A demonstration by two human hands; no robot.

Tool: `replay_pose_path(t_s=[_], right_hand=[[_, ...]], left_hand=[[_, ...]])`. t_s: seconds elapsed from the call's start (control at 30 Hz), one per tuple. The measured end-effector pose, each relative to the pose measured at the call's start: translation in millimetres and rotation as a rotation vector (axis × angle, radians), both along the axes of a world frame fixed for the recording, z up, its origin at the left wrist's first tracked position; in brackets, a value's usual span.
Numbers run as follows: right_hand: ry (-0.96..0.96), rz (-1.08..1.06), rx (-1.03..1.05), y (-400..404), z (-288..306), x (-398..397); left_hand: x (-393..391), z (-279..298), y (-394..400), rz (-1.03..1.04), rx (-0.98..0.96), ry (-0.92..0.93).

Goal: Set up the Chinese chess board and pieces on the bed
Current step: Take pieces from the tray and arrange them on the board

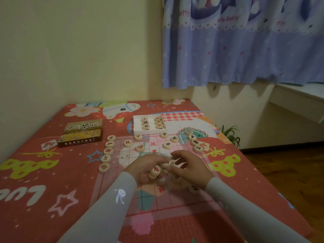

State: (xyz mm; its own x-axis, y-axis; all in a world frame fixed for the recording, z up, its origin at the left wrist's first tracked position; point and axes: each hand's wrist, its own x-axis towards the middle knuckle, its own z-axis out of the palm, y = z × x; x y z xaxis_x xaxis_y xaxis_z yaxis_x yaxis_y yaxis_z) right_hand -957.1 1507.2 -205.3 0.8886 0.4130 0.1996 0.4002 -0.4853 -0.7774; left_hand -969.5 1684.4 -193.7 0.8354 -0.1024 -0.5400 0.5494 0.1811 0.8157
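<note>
Left hand [149, 166] cupped over the middle of the board [147, 195], fingers curled round a small stack of wooden pieces [155, 171]; one red-marked face shows against the palm. Right hand [190, 168] meets it from the right, thumb and forefinger pinching a single piece [167, 163] at the top of that stack. We read this as drawing one piece off the reserve to place it.

The relation that matters: open board squares lie below and toward us from both hands, while the filled rows lie beyond the fingertips. Past the left hand, up and to its left, a column of five red pieces [107, 151] runs along the board's edge. Past the right hand, up and to its right, a shorter column of black pieces [194, 142] lines the opposite edge. Scattered pieces sit between those columns, farther from us than the knuckles.

A loose black piece [194, 189] lies just beneath the right wrist; another is partly hidden under the right palm, mark unreadable.

Beyond both hands, off the board's far edge, the white tray [138, 128] holds more pieces. Well to the left of the left hand rests the box lid [81, 132].

The right hand is the nearer one to any unfilled right-side point, so we judge it will do the placing; the left serves as holder.
</note>
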Motion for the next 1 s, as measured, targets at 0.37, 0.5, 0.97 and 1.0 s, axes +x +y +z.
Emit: replay_pose_path(t_s=[0.37,0.5,0.97,1.0], right_hand=[[-0.056,-0.031,-0.023,-8.4,1.6,-2.1],[-0.062,-0.044,-0.065,-14.6,4.3,-5.5],[-0.091,-0.063,-0.169,-24.6,3.7,-10.7],[-0.095,-0.055,-0.171,-21.7,3.6,-10.0]], left_hand=[[3.2,8.2,7.2,0.196,-0.020,0.003],[3.5,10.2,8.2,0.215,0.015,0.001],[-3.8,17.0,22.6,0.311,-0.004,-0.018],[-4.6,18.6,25.3,0.328,-0.011,-0.017]])
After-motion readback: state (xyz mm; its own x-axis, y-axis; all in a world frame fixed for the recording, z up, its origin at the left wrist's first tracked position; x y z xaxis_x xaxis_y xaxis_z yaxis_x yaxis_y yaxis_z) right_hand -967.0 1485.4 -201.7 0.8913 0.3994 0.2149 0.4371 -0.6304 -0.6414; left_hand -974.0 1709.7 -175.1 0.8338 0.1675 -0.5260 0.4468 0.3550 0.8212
